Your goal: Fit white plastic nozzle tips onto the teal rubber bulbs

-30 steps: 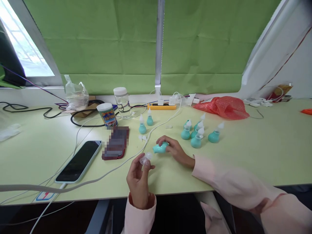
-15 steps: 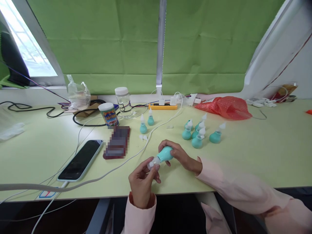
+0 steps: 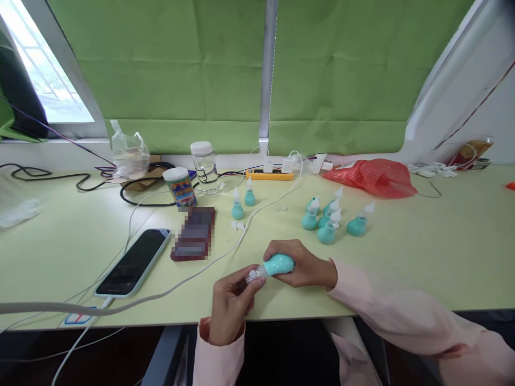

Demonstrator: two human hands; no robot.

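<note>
Above the front edge of the table, a teal nasal aspirator bulb (image 3: 279, 264) lies nearly level between my hands. My right hand (image 3: 306, 264) is closed around the bulb's rounded end. On its other end sits a clear plastic neck piece (image 3: 256, 273), pinched between the thumb and fingers of my left hand (image 3: 233, 303). Part of that piece is covered by the fingertips. Beyond my right hand stand several teal aspirators with clear tips (image 3: 326, 234), one of them (image 3: 357, 226) apart to the right. Two more (image 3: 237, 210) stand farther left, with small white tip pieces (image 3: 237, 225) lying before them.
A white cable (image 3: 209, 264) crosses the table left of my hands. A phone (image 3: 134, 262), a pixelated dark red object (image 3: 193, 234), a printed canister (image 3: 180, 187) and a clear jar (image 3: 206, 171) are to the left. At the back are an orange power strip (image 3: 273, 175) and red bubble wrap (image 3: 372, 178).
The aspirator has shifted slightly right and down and lies more level. My right hand has moved with it, its fingers now wrapped beneath the bulb. My left hand still pinches the clear piece.
</note>
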